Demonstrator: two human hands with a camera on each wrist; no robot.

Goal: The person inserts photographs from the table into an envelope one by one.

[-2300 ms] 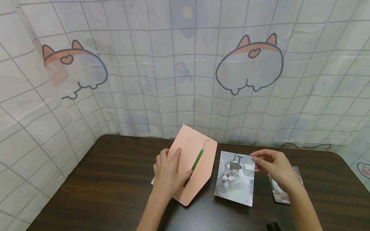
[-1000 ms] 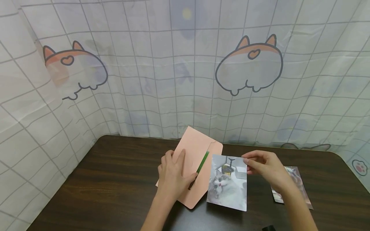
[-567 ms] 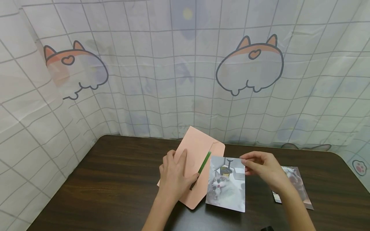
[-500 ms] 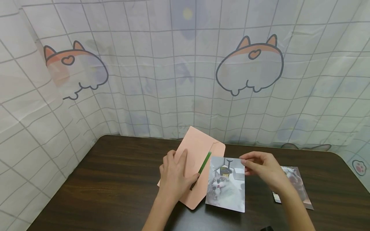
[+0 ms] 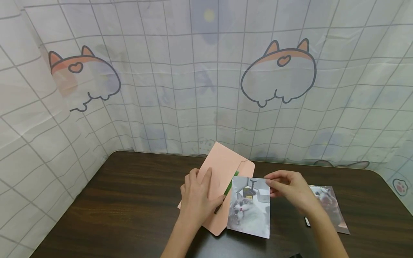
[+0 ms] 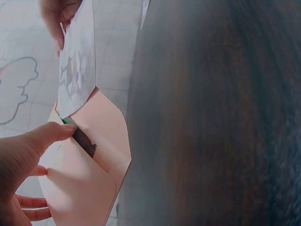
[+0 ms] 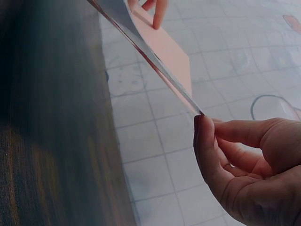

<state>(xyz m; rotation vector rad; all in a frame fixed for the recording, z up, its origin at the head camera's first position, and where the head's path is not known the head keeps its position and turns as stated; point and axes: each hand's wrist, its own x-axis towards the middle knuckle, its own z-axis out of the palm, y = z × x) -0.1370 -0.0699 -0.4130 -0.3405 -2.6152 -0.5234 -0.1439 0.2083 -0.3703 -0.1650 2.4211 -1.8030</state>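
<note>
A pink envelope [image 5: 222, 165], its flap opened out, is tilted above the table in my left hand [image 5: 197, 195]. The thumb [image 6: 56, 133] hooks over the edge of its pocket, where a card with a green and dark picture [image 6: 82, 140] shows inside. My right hand [image 5: 288, 188] pinches a cat photo card [image 5: 250, 216] by its upper right corner. The photo's left edge overlaps the open flap and hides part of the green strip. In the left wrist view, the photo's near corner reaches the pocket mouth; how far it enters cannot be made out.
Another animal photo [image 5: 333, 211] lies on the dark wooden table [image 5: 129, 200] at the right, partly behind my right forearm. A small black object [image 5: 295, 256] shows at the bottom edge. A white grid-patterned curtain [image 5: 180, 71] hangs behind the table.
My right hand has carried the cat photo left, from beside the envelope to over its flap. The left hand and envelope have shifted slightly right.
</note>
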